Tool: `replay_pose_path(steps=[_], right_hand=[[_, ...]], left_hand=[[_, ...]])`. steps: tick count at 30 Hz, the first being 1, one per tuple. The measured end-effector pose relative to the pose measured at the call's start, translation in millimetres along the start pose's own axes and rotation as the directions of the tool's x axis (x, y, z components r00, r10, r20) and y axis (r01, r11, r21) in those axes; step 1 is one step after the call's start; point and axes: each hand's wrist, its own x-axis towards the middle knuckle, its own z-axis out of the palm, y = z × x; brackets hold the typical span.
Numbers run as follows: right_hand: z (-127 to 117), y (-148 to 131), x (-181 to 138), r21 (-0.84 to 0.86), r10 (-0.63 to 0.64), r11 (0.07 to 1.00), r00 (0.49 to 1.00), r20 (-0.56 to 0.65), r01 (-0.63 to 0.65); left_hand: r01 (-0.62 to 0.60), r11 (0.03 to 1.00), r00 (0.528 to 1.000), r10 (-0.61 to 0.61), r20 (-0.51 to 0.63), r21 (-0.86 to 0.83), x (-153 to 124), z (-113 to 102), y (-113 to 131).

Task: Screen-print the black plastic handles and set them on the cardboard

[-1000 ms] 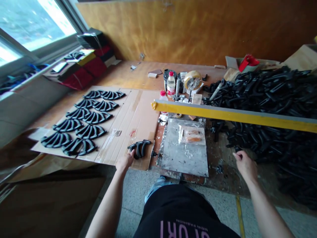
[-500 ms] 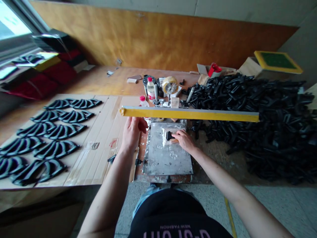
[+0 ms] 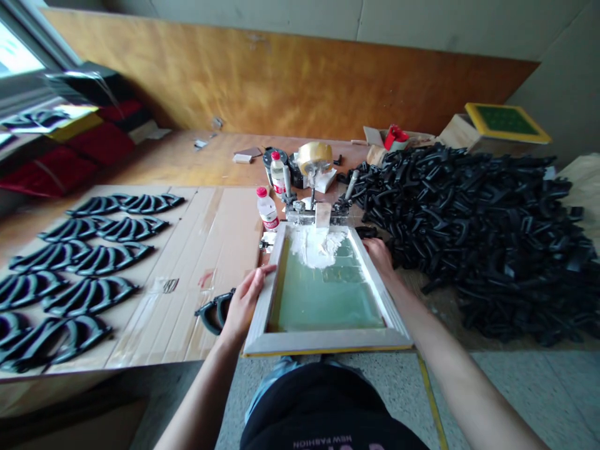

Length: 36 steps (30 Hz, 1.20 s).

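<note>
A screen-printing frame (image 3: 328,341) lies over the work plate, its green mesh smeared with white paste (image 3: 319,247) at the far end. My left hand (image 3: 246,299) is at the frame's left rail, its fingers curled against the edge. Beside that hand, a black curved ribbed part (image 3: 216,312) rests on the cardboard, partly hidden by the wrist. My right hand (image 3: 379,256) is just outside the right rail, close to a small black part (image 3: 368,232) at the edge of the heap; its fingers are only partly visible. A pale squeegee block (image 3: 323,214) stands at the frame's far end.
Black plastic parts (image 3: 469,250) are heaped on the right. Ribbed black parts (image 3: 100,256) lie in rows on cardboard (image 3: 182,250) at the left. Red-capped bottles (image 3: 267,209) and a tape roll (image 3: 315,156) stand behind the frame. A yellow-edged green screen (image 3: 509,119) sits back right.
The raised frame has come down flat over the plate, hiding it and the black piece there. My left hand moved down with it; my right hand moved from the plate to the frame's right side.
</note>
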Motion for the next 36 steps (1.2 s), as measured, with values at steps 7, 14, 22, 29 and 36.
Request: replay_pose_path(steps=[7, 14, 22, 29, 36], right_hand=[[-11.5, -71.4, 58.4, -0.035, -0.374, 0.927, 0.909, -0.182, 0.374], [12.1, -116.4, 30.9, -0.159, -0.429, 0.875, 0.884, 0.184, 0.458], [-18.2, -105.0, -4.4, 0.070, -0.725, 0.665, 0.619, 0.303, 0.744], [3.7, -99.5, -18.2, -0.003, -0.682, 0.722, 0.713, 0.163, 0.692], [-21.4, -113.8, 29.9, 0.095, -0.532, 0.846, 0.841, 0.099, 0.524]], left_hand=[[0.168, 0.986, 0.985, -0.168, 0.046, 0.004, 10.0, 13.5, -89.4], [0.153, 0.987, 0.987, -0.155, 0.036, 0.041, 14.7, 14.7, -101.0], [0.134, 0.989, 0.991, -0.135, 0.004, 0.057, 12.3, 16.4, -96.1], [0.183, 0.982, 0.982, -0.185, 0.030, 0.051, 12.2, 12.6, -97.9], [0.225, 0.974, 0.973, -0.223, 0.056, -0.023, 4.5, 7.0, -66.5]])
